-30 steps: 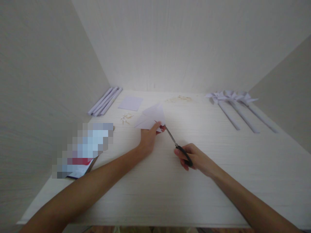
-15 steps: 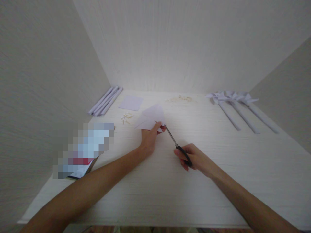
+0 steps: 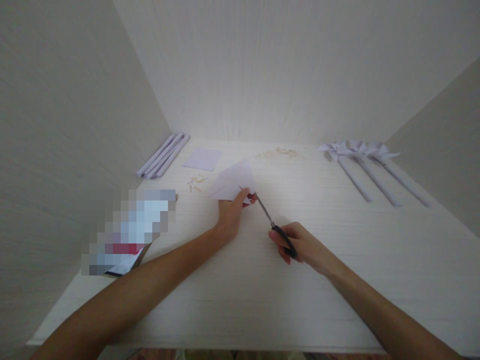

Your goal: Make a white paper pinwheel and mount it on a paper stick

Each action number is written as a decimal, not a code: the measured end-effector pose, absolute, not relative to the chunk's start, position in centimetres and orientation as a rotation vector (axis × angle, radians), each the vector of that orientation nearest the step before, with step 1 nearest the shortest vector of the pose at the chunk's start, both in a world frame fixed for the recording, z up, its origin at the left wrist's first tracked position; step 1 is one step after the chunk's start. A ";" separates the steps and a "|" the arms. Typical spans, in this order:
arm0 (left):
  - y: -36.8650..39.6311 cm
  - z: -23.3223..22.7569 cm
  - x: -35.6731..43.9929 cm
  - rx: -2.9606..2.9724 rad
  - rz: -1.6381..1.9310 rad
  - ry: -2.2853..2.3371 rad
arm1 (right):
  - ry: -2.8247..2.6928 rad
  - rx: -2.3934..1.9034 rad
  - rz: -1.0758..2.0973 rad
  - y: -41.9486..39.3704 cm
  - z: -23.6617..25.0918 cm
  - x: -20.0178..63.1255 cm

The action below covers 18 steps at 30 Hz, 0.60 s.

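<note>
Near the middle of the table my left hand (image 3: 231, 212) pinches a sheet of pale lilac paper (image 3: 234, 176) by its near right edge, thumb on top. Slits run into the paper from its corners. My right hand (image 3: 290, 242) is wrapped around the black handles of a pair of scissors (image 3: 267, 211). Their metal blades point up and left, and the tips meet the right edge of the paper beside my left fingertips. How far the blades reach around the paper is too small to tell.
Several rolled paper sticks (image 3: 163, 157) lie at the back left, beside a flat paper square (image 3: 203, 159). Small pale sticks (image 3: 196, 182) lie in front of it; more bits (image 3: 285, 152) lie further back. Three paper pinwheels (image 3: 360, 150) rest at right. A blurred-out phone (image 3: 122, 267) stands at left.
</note>
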<state>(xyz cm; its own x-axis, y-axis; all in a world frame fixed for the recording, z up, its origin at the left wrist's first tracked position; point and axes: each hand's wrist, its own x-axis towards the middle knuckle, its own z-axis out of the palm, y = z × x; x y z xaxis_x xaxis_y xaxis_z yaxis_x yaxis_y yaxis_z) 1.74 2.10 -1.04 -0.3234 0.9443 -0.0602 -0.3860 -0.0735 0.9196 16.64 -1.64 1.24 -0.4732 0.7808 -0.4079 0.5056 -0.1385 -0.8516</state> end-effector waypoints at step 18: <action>2.2 -1.3 1.7 0.736 1.617 1.125 | -1.881 -1.483 1.647 -1.6 1.1 16.7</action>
<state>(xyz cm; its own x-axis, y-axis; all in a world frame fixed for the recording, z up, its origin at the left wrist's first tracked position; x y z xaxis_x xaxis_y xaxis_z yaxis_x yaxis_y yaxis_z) 1.67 2.17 -1.27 -0.3229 0.9448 -0.0551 -0.3804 -0.0762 0.9217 16.72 -1.64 1.05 -0.4594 0.7828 -0.4198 0.5195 -0.1466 -0.8418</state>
